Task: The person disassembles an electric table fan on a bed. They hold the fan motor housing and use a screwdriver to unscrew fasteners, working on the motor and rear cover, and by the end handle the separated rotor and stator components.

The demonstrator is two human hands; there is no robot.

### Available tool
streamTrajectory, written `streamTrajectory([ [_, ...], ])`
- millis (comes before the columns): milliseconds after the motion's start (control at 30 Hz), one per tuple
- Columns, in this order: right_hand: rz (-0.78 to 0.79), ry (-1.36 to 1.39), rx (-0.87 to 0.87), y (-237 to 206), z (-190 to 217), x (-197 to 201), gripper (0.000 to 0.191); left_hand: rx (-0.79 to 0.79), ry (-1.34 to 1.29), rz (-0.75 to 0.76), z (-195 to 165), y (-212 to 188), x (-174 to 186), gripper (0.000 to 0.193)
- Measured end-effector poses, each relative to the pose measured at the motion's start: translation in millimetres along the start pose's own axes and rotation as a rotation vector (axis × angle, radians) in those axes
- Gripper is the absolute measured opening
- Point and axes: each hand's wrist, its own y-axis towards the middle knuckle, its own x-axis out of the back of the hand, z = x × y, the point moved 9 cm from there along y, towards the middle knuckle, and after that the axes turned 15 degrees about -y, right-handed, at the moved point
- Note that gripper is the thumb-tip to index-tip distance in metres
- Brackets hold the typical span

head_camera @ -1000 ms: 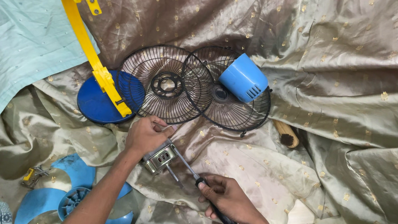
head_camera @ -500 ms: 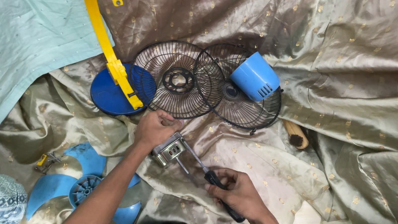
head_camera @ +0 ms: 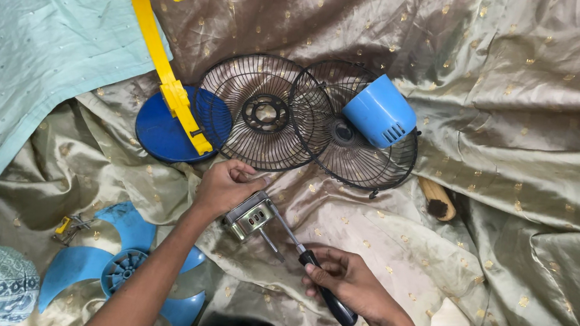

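Left hand (head_camera: 224,188) clamps a small, stiff, likely heavy grey metal fan motor (head_camera: 248,215); right hand (head_camera: 349,281), at five o'clock, grips a black-handled screwdriver (head_camera: 314,265).

Small metal motor (head_camera: 248,215) (shaft out), screwdriver-tipped (head_camera: 307,261)

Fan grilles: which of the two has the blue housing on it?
The right-hand grille: the blue motor housing sits on its upper part. The left grille is bare, with an open centre ring, overlapping the blue base.

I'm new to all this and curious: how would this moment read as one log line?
left hand: grips small metal motor | right hand: holds screwdriver, tip at motor | nearby: two wire grilles, blue fan blade
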Motion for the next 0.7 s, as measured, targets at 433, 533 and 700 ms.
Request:
streamTrajectory([
  [433,0.037,-0.063,0.046,0,-11,-2,0.048,-0.005,-0.165,0.077,-2,-1,-5,0.037],
  [533,-0.064,-0.141,0.116,1,-9,1,0.048,0.015,0.077,-0.027,-8,-2,-5,0.034],
  [700,-0.133,-0.126,-0.011,-5,-7,-3,0.044,0.114,-0.118,-0.021,3,-1,-10,0.034],
])
